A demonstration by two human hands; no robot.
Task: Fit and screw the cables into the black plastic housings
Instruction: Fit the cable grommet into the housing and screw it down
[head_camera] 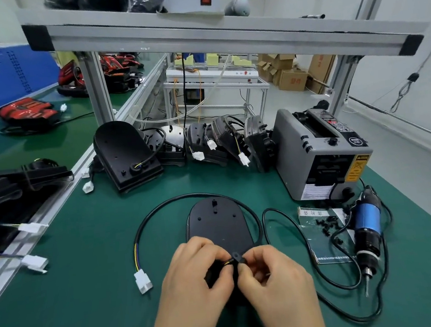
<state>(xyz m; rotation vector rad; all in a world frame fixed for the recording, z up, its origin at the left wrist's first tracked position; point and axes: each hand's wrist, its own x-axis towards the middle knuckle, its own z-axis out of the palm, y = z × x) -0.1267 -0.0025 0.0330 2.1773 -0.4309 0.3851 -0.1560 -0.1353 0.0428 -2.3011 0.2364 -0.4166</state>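
Room to move lies mostly on the left of the green counter point(90, 296), a bare stretch of mat between the aluminium rail point(53, 204) along its left edge and the cable point(146, 224). The back is walled off by a row of other housings point(128, 156) leaning together and a grey tape dispenser point(319, 152). The right side is crowded by an electric screwdriver point(367, 230) lying near the counter's right edge amid its own cord, with small black screws point(327, 224) scattered on a plastic sheet beside it. At the centre, a flat black housing point(216, 224) with a rounded far end lies on the mat, matt, with small holes showing. The cable loops round its far end and left side, and ends in coloured wires and a white connector point(143, 280) resting on the mat. At the housing's near edge, the left hand point(192, 280) pinches the cable's other end, where yellow wire shows, while the right hand point(274, 279) pinches a small black clip point(237, 257) on it.
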